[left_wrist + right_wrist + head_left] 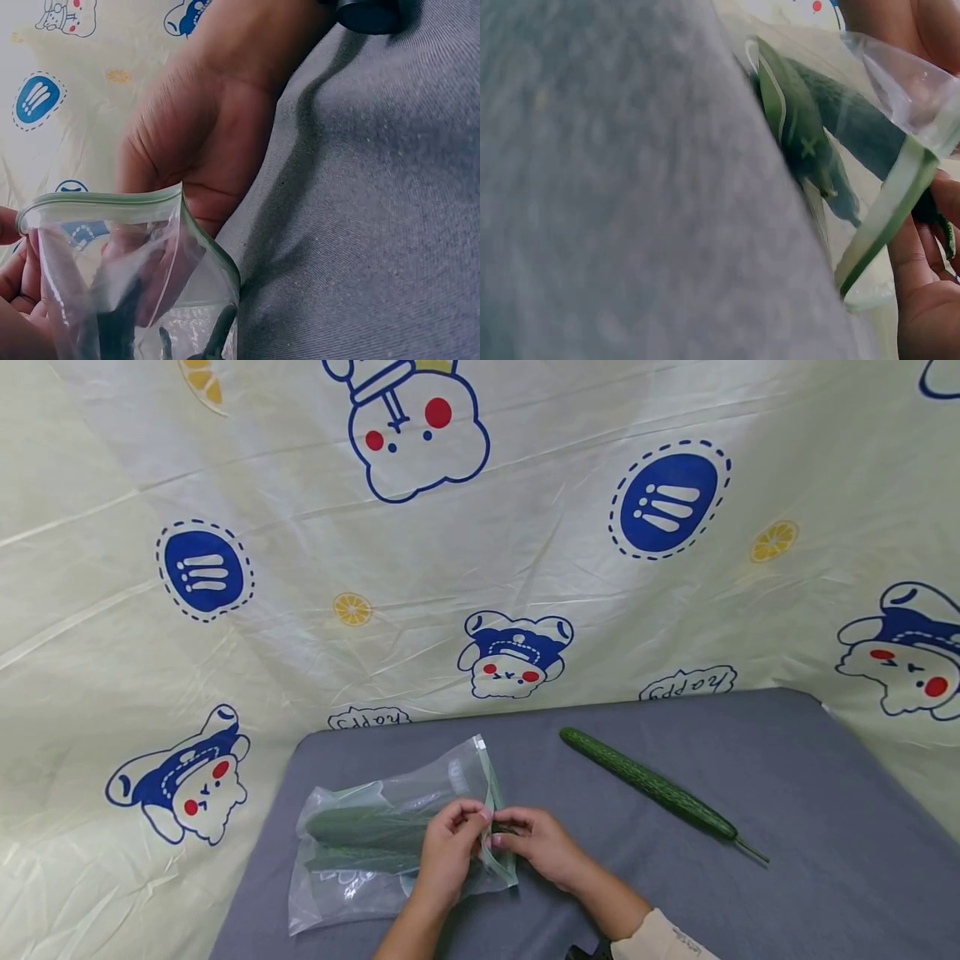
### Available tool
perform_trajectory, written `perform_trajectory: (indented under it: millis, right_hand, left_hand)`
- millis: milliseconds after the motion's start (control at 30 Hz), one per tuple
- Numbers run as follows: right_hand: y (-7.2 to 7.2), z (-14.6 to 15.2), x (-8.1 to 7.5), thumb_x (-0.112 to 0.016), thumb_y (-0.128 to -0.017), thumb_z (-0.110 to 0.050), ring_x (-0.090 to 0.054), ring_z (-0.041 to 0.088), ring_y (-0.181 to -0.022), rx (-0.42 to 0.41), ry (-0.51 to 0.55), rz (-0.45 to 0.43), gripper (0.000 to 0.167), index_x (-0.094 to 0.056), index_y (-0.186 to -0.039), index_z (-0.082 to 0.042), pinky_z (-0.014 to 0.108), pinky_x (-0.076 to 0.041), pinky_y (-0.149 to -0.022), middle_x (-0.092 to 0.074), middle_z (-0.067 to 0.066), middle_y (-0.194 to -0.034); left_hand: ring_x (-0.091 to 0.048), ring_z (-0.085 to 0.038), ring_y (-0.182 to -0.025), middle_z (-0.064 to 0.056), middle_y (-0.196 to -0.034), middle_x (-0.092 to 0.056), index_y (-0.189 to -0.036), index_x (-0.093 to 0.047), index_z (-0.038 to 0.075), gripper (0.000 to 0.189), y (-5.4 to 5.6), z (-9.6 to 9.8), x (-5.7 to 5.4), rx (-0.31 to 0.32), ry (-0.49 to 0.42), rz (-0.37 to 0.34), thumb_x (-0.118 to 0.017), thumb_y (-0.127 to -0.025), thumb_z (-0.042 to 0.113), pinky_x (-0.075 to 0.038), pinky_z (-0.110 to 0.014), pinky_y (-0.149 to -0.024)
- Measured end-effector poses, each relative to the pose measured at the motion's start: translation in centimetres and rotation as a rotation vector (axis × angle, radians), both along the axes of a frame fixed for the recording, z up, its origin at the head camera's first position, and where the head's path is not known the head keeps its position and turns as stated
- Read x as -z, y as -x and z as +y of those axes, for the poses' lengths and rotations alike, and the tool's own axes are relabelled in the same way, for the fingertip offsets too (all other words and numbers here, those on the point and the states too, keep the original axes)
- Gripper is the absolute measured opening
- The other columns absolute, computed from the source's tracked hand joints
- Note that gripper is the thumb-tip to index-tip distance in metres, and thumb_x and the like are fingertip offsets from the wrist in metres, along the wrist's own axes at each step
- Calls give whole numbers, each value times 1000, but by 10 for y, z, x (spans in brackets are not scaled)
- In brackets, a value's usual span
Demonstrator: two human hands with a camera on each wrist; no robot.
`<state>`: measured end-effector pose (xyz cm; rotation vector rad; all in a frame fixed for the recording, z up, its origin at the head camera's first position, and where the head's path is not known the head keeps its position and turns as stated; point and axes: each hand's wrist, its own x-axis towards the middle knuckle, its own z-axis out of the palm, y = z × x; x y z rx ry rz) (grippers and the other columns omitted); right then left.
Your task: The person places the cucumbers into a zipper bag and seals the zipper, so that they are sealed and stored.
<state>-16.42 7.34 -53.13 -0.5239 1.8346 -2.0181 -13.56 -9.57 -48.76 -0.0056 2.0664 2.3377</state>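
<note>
A clear zip bag (pixel 375 906) with a pale green closure strip lies on its side on the table, with several cucumbers (pixel 367 828) inside. My left hand (pixel 448 852) pinches the edge of the bag's mouth. At that mouth, my right hand (pixel 546 850) holds the stem end of a dark green cucumber (pixel 862 131), whose tip sticks out past the strip in the right wrist view. In the left wrist view the fingers of my right hand (pixel 202 135) show through the clear plastic. To the right lies a loose cucumber (pixel 648 783) with a thin stem, apart from both hands.
The table (pixel 810 777) has a grey cloth cover. Behind it and to the left hangs a pale printed sheet (pixel 420 552) with blue cartoon figures and orange slices. A black device (pixel 367 15) sits on the right wrist.
</note>
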Motion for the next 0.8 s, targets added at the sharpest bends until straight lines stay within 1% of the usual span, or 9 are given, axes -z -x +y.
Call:
perform_trajectory:
  millis: [133, 267, 367, 433, 500, 633, 733, 800]
  right_hand:
    - [-2, -6, 1, -69, -94, -7, -69, 3, -98, 23, 11, 24, 41, -58, -125, 18, 19, -55, -84, -70, 20, -119]
    - [-4, -14, 0, -65, -92, -1, -68, 2, -95, 54, 8, 16, 39, -58, -124, 19, 17, -54, -82, -70, 22, -116]
    - [-6, -18, -1, -62, -91, 2, -67, 0, -93, 66, 25, 13, 39, -56, -125, 21, 15, -54, -81, -70, 22, -113]
    - [-7, -21, -2, -60, -91, 5, -68, 0, -91, 64, 54, 7, 38, -54, -124, 23, 15, -55, -80, -72, 18, -109]
    - [-9, -23, -2, -58, -91, 7, -68, 1, -89, 69, 81, 0, 37, -53, -123, 25, 15, -55, -79, -73, 11, -104]
    - [-12, -26, -1, -55, -91, 9, -67, 2, -85, 82, 106, -5, 32, -53, -118, 27, 15, -55, -76, -71, -2, -94]
    - [-15, -27, -1, -56, -93, 8, -67, 1, -84, 92, 116, -2, 32, -53, -119, 27, 15, -55, -76, -70, -4, -93]
    - [-16, -28, -1, -56, -93, 7, -66, 1, -84, 104, 110, 8, 32, -54, -119, 26, 15, -55, -76, -70, -4, -93]
  left_hand:
    - [-51, -5, -56, 2, -77, -61, -103, -60, -16, 24, -1, 1, -3, -5, -14, 2, -66, -93, 5, -44, -17, -52]
    - [-54, -6, -57, 2, -76, -61, -103, -59, -18, 25, -2, 1, -6, 0, -28, 13, -65, -93, 5, -45, -17, -52]
    - [-56, -6, -58, 3, -75, -61, -103, -59, -18, 25, -3, 2, -7, 3, -34, 27, -65, -93, 4, -45, -17, -52]
    - [-56, -6, -58, 3, -75, -61, -103, -59, -18, 25, -3, 2, -8, 3, -36, 40, -65, -93, 4, -45, -17, -52]
    - [-56, -6, -58, 3, -74, -61, -102, -59, -18, 25, -4, 2, -9, 9, -38, 52, -65, -93, 4, -46, -17, -52]
    - [-54, -5, -56, 4, -74, -61, -102, -58, -19, 25, -6, 2, -10, 21, -45, 78, -65, -93, 3, -46, -17, -52]
    - [-53, -4, -56, 5, -74, -61, -102, -57, -19, 25, -7, 1, -10, 25, -52, 97, -65, -93, 3, -46, -16, -52]
    - [-53, -4, -56, 6, -75, -61, -103, -58, -19, 25, -8, 1, -11, 26, -53, 109, -65, -93, 3, -47, -17, -53]
